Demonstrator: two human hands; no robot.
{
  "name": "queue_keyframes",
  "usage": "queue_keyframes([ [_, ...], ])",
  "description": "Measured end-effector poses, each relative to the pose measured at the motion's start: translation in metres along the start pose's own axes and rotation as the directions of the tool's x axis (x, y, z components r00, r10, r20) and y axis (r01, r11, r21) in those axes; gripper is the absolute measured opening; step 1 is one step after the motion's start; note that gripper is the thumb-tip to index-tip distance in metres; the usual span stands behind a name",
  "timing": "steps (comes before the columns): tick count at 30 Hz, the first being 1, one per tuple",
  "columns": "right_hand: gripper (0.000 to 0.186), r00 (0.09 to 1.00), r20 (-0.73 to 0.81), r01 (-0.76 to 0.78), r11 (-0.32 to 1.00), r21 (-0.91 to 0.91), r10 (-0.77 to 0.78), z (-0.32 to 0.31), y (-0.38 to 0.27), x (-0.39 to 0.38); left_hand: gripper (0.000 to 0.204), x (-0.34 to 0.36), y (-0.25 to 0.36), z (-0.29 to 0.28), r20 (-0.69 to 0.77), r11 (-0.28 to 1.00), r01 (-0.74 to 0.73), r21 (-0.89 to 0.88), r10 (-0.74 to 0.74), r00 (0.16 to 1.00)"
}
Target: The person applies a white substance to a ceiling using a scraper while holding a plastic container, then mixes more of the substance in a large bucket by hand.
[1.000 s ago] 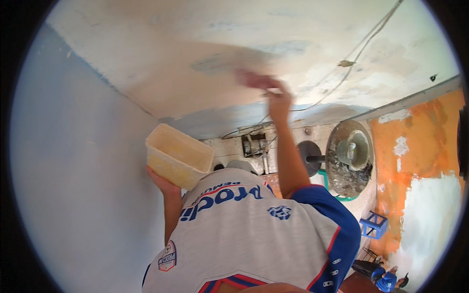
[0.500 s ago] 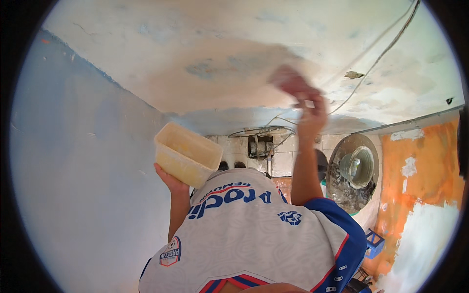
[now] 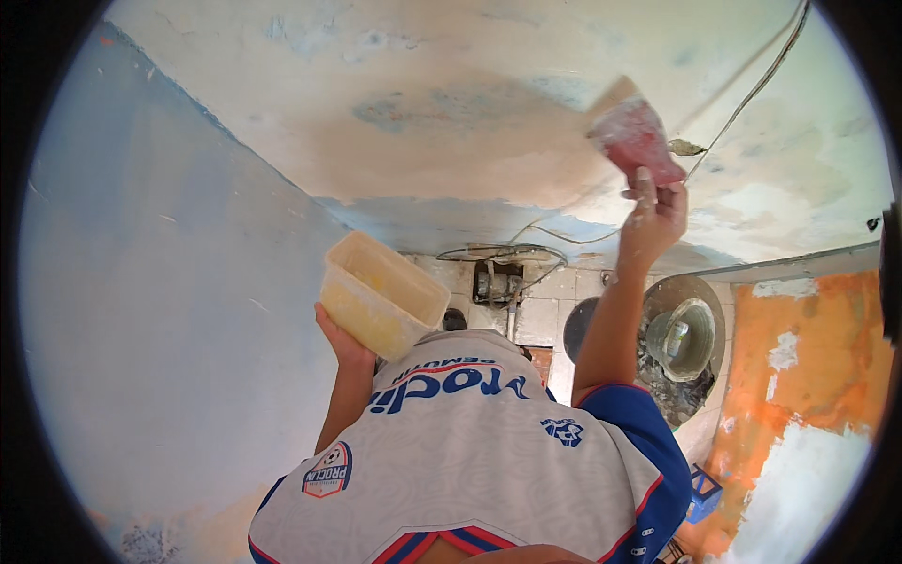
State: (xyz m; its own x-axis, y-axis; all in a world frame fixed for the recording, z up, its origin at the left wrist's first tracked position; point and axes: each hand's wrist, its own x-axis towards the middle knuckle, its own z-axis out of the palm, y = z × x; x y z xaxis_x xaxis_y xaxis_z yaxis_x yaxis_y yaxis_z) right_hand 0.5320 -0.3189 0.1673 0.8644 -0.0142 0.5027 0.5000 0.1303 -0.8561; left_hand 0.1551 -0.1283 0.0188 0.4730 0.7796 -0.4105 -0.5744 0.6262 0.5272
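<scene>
My left hand is closed round the lower side of a cream rectangular plastic tub, which tilts in front of my shirt. Yellowish-white smears coat its walls; its bottom is partly hidden from view. Raised to the right, my right hand grips a flat red putty spreader by its near end, thumb on the face. Whitish paste covers much of the spreader. Its far edge is close to the patchy cream wall; whether it touches I cannot tell.
A plain blue-grey wall rises at my left. A loose cable hangs along the far wall. On the tiled floor are a small pump and a bucket in a round, dirty basin. A peeling orange wall and blue stool lie right.
My right hand has swept the spreader to the right and a little farther up along the wall. The tub in my left hand appears slightly farther right in the picture.
</scene>
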Motion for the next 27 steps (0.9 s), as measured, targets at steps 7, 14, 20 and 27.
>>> queue_keyframes([
  [7,0.033,0.897,0.429,-0.014,0.975,-0.223,0.111,0.128,0.030,-0.067,0.071,0.023,0.006,0.019,0.087,0.999,0.036,0.028,-0.038,0.995],
  [14,0.020,0.995,-0.059,0.065,0.986,-0.153,-0.075,0.014,0.005,0.022,0.071,0.035,0.040,0.012,0.019,1.000,-0.002,0.000,0.002,1.000],
  [20,0.019,0.977,0.187,-0.105,0.994,-0.018,0.106,0.090,-0.004,-0.074,0.073,0.065,0.072,0.005,0.102,1.000,0.015,0.020,-0.017,0.995],
  [27,0.023,0.999,-0.032,0.014,0.962,-0.272,-0.023,0.078,0.032,-0.026,0.073,0.096,0.102,0.023,0.162,0.999,0.031,0.033,-0.036,0.986],
])
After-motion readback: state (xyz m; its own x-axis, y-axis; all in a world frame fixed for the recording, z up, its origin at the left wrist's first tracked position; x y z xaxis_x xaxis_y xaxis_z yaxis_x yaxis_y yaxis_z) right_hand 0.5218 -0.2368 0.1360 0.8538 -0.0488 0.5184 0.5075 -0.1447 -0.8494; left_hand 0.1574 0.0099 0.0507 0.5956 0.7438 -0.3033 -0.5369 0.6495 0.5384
